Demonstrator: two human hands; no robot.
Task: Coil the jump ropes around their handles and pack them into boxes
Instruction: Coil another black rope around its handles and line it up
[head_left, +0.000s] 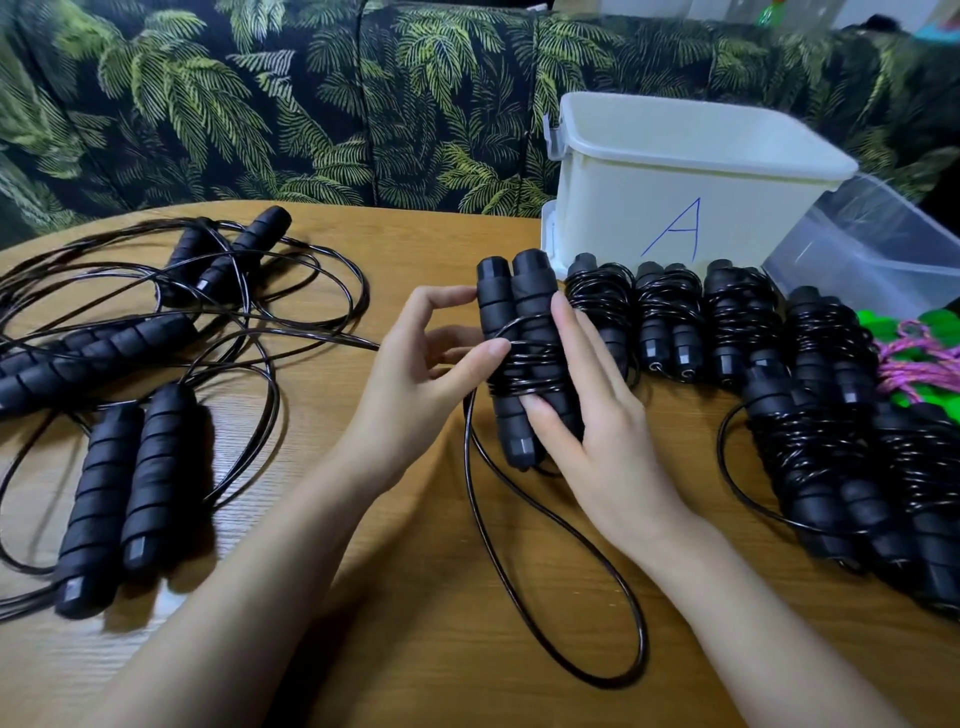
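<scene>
The right hand's (597, 415) grip wraps the handles (524, 291), which point to the tabletop's (415, 597) far edge; the left hand (415, 374) pinches the rope (527, 374) there, the rest of it lying toward the near edge.

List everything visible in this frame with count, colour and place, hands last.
table: one, wood-brown, under everything
loose jump ropes: three, black, tangled on the table's left
half-coiled rope: one, black, centre, tail looping toward the near edge
coiled ropes: about six, black, in rows at right
lidded box: one, white, blue A on it, behind the coiled ropes
clear bin: one, transparent, right of the box
green-handled rope: one, pink cord, right edge
sofa: one, dark with green palm print, behind the table
left hand: holds the half-coiled rope, thumb on its coils
right hand: holds its handles
</scene>
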